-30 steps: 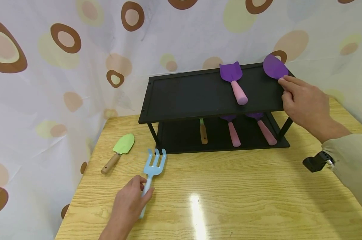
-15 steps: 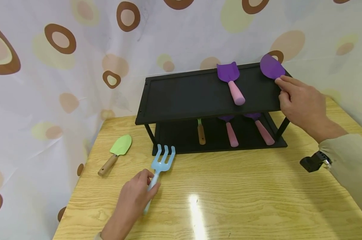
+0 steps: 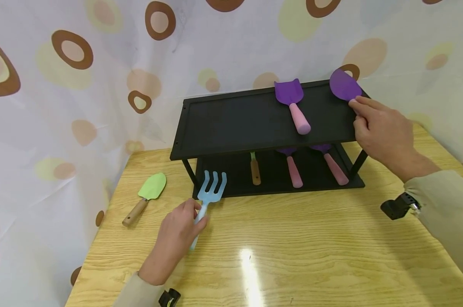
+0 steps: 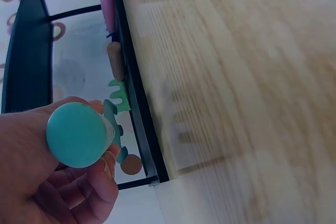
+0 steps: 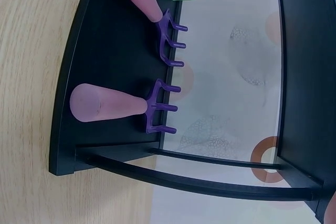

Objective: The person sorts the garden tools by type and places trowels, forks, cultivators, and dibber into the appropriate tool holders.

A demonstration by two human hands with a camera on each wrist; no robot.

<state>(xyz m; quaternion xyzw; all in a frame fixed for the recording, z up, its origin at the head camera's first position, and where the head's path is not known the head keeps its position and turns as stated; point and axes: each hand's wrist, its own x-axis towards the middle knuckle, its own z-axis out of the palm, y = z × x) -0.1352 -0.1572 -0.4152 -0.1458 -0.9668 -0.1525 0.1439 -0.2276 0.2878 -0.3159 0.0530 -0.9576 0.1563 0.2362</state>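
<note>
My left hand [image 3: 177, 234] grips the handle of a light blue hand fork [image 3: 211, 191], raised over the table with its tines near the rack's front left corner. In the left wrist view the fork's handle end [image 4: 77, 135] faces the camera. At the right end of the black rack's top shelf [image 3: 231, 125], my right hand [image 3: 386, 134] holds a purple trowel [image 3: 344, 85] by its pink handle, mostly hidden by the fingers. Left of it on that shelf lies a purple shovel [image 3: 289, 93] with a pink handle.
On the lower shelf lie two purple forks with pink handles [image 5: 110, 103] and a green fork [image 4: 119, 95] with a wooden handle [image 3: 255, 172]. A green trowel [image 3: 153, 186] lies on the wooden table [image 3: 312, 247] left of the rack. A patterned curtain [image 3: 231, 47] hangs behind.
My left hand has carried the light blue fork forward and to the right, up to the rack's front left corner. The right hand stays at the purple trowel; the view has shifted slightly.
</note>
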